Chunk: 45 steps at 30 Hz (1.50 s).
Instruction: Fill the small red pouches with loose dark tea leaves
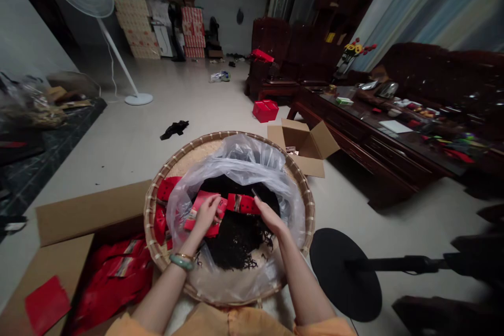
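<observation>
A round woven bamboo basket [154,189], lined with a clear plastic bag [236,160], sits in front of me. Inside the bag lies a heap of dark, thin, curly strips [236,241], perhaps dried food. My left hand [208,213], wearing bracelets, has its fingers curled on red printed packets [200,203] at the heap's left side. My right hand [270,214] is closed on the right end of another red packet [242,203], held over the heap. A slim greyish piece [254,193] sticks up by its fingertips; its kind is unclear.
An open carton [65,212] of red packets stands at left. Beyond the basket are another open carton [309,144] and a red box [265,111]. A round black stand base [344,273] lies at right, near a dark wooden table [374,139]. A white fan [137,98] stands farther back.
</observation>
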{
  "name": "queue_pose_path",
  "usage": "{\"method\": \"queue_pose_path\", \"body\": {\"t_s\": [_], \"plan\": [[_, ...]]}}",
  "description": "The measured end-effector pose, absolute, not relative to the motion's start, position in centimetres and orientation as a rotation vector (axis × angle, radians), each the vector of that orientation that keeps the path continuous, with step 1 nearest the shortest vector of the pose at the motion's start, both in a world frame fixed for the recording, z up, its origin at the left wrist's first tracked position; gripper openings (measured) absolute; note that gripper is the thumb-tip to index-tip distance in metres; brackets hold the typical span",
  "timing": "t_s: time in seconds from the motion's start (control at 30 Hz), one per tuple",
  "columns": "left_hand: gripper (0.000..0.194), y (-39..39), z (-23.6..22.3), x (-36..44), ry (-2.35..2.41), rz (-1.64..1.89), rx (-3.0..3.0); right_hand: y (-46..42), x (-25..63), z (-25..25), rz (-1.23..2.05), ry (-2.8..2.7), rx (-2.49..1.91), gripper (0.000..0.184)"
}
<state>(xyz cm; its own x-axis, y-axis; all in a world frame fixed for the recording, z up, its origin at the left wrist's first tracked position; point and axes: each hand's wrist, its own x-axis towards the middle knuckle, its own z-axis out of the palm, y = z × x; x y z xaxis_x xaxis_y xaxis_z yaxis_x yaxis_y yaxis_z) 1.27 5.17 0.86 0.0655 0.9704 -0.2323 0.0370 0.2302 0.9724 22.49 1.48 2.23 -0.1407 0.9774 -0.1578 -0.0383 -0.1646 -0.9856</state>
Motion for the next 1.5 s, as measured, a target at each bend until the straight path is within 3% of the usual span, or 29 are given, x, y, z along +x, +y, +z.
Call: {"method": "queue_pose_path", "body": {"t_s": [0.13,0.23,0.37,0.53,0.67,0.73,0.77,0.87,0.97,1.07,1.3,1.37,1.5], "plan": [[0.076,3.2,2.2,2.3,1.264,0.926,2.064,1.8,21.3,2.6,1.560,-1.223,-1.163,0.059],[0.074,2.3,2.5,3.2,1.207,0.725,2.457,1.8,20.2,3.0,1.529,-1.348,-1.187,0.060],[0.063,2.4,1.7,3.3,1.306,0.621,2.471,1.6,19.3,3.6,1.479,-1.473,-1.257,0.059],[0.059,2.9,0.4,2.6,1.274,0.769,2.346,1.6,19.2,4.1,1.454,-1.368,-1.227,0.060],[0.057,3.7,-0.2,1.7,1.401,0.891,2.193,0.9,20.5,3.1,1.200,-1.119,-1.303,0.058],[0.057,4.1,-0.4,1.3,1.487,0.935,2.086,-0.1,20.9,2.0,1.087,-1.271,-1.470,0.050],[0.058,4.3,-0.4,1.2,1.522,0.951,2.031,-0.8,20.9,1.3,1.031,-1.428,-1.577,0.052],[0.062,4.6,-0.4,1.1,1.590,0.970,1.896,-2.5,19.6,-0.4,0.865,-1.787,-1.931,0.103],[0.064,4.6,-0.4,1.3,1.617,0.984,1.847,-2.5,17.2,-1.3,0.628,-1.887,-2.071,0.114],[0.063,4.6,-0.3,1.4,1.624,1.009,1.851,-1.0,15.3,-1.5,0.487,-1.934,-2.014,0.104],[0.063,4.6,-0.5,0.9,1.635,1.040,1.841,1.5,16.5,-2.1,0.364,-1.981,-1.808,0.050],[0.063,4.6,-0.7,0.8,1.632,1.040,1.835,1.6,17.1,-2.0,0.347,-1.976,-1.819,0.049],[0.064,4.5,-0.6,1.1,1.627,1.019,1.849,1.6,17.3,-1.6,0.306,-1.996,-1.891,0.064]]}}
